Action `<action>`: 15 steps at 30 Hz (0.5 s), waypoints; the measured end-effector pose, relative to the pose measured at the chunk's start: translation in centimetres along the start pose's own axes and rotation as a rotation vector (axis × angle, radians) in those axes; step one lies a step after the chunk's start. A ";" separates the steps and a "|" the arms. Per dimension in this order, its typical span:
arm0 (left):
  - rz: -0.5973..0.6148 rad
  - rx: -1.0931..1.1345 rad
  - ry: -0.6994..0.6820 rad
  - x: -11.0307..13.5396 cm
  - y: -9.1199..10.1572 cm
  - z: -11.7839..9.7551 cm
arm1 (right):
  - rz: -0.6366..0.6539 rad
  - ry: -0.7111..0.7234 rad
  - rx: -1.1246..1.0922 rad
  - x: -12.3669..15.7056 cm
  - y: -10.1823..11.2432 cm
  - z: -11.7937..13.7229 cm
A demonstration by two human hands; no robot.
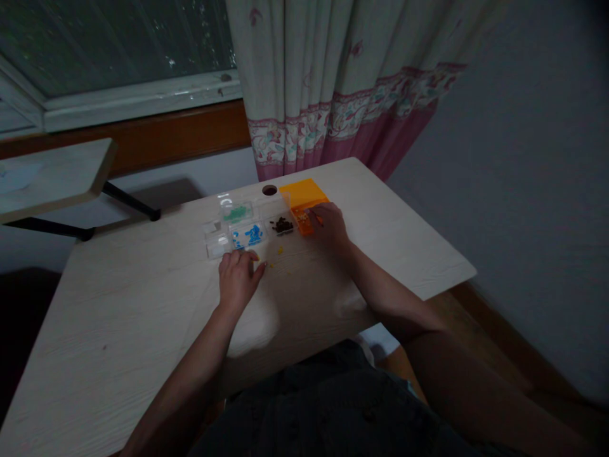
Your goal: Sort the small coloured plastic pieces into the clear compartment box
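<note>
My right hand [330,225] is at the right side of an orange box [304,231] holding small pale pieces [303,217]. Its fingertips are together over the box; what they hold, if anything, is too small to make out. My left hand [238,273] rests on the table with thumb and forefinger apart, close to a few small yellow pieces [280,251]. Just beyond it, a clear compartment box holds blue pieces [252,236] and green pieces [238,212]. Dark brown pieces [282,225] lie in a clear tray between that and the orange box.
The pale wooden table [143,298] has a round dark cable hole [269,190] near its back edge. A raised shelf [57,171] on black legs stands at the back left. Behind hang curtains [304,82] beside a window; a wall is at the right.
</note>
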State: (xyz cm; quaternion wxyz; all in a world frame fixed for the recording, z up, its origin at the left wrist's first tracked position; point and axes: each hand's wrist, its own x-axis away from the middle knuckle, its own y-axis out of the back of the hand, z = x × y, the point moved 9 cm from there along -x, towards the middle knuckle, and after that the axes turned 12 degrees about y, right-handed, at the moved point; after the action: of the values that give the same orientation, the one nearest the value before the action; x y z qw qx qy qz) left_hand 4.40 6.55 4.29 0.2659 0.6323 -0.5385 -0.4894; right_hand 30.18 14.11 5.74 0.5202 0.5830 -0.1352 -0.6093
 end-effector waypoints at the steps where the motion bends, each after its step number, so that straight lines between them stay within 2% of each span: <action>1: 0.002 -0.002 0.003 0.0 -0.1 0.0 | -0.002 0.002 -0.009 0.0 0.0 0.1; 11: 0.071 -0.004 -0.058 0.0 -0.5 -0.7 | -0.014 0.084 -0.058 -0.1 -0.3 0.9; 15: 0.062 0.067 -0.057 -0.1 -0.4 -0.8 | -0.020 0.177 -0.043 0.1 0.0 3.0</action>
State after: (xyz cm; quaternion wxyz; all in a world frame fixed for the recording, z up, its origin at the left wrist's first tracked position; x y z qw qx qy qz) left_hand 5.29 6.60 4.25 0.2442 0.6095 -0.5813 -0.4806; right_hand 27.67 12.75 6.56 0.5364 0.6246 -0.0701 -0.5633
